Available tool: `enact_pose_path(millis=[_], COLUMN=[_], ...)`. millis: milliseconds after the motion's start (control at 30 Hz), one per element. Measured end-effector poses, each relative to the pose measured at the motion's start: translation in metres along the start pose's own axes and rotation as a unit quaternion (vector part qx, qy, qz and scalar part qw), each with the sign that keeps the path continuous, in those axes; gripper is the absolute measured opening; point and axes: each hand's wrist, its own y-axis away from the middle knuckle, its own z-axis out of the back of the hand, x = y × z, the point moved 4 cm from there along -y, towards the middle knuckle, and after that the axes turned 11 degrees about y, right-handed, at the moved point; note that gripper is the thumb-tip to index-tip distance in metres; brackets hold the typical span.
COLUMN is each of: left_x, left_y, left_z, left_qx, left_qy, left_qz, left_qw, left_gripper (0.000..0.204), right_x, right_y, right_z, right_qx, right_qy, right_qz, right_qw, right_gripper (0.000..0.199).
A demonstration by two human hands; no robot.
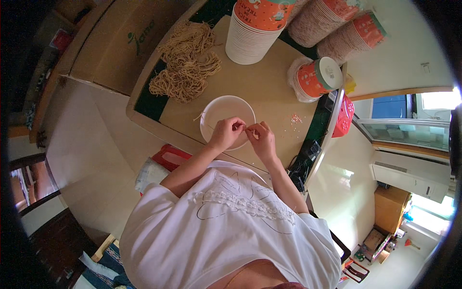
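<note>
A white paper bucket [230, 102] lies in front of me with its open mouth toward me. A short tan cord end [198, 116] sticks out at its left rim. Over the mouth, my left hand [227, 133] is closed in a pinch. My right hand [262, 141] is pinched too, its fingertips almost meeting the left ones. What lies between the fingertips is too small to make out; a small pale bit shows at the right fingers. Beyond the bucket, to the left, lies a loose heap of tan paper cords [187, 62].
A tall stack of orange-and-white paper buckets [252, 36] stands at the table's far side. Wrapped stacks [350, 38] and a shorter wrapped stack [310, 79] are to the right. Small bits [294, 120] lie scattered on the brown tabletop [276, 106]. A large cardboard box [115, 43] stands left.
</note>
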Motion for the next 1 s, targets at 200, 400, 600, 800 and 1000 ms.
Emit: enact_pose_path(millis=[200,400,600,800,1000], left_x=[0.012,0.01,0.002,0.007,0.01], left_y=[0.0,-0.001,0.0,0.0,-0.002], left_z=[0.001,0.005,0.008,0.01,0.011], left_qx=[-0.019,-0.004,0.017,-0.008,-0.007], left_qy=[0.036,0.024,-0.009,-0.012,-0.002], left_qz=[-0.005,0.01,0.021,0.001,0.014], left_qw=[0.999,1.0,1.0,1.0,1.0], left_gripper=[0.007,0.008,0.009,0.008,0.009], right_x=[0.0,0.001,0.013,0.012,0.022], right_y=[0.0,-0.001,-0.004,-0.003,-0.007], right_z=[0.001,-0.001,0.0,0.002,0.001], right_qx=[0.007,0.008,-0.016,-0.012,-0.026], right_qy=[0.015,0.051,0.1,0.09,0.143], right_qz=[0.001,0.001,0.035,0.031,0.065], right_qw=[1.0,0.999,0.994,0.995,0.987], right_gripper=[0.009,0.01,0.006,0.005,0.005])
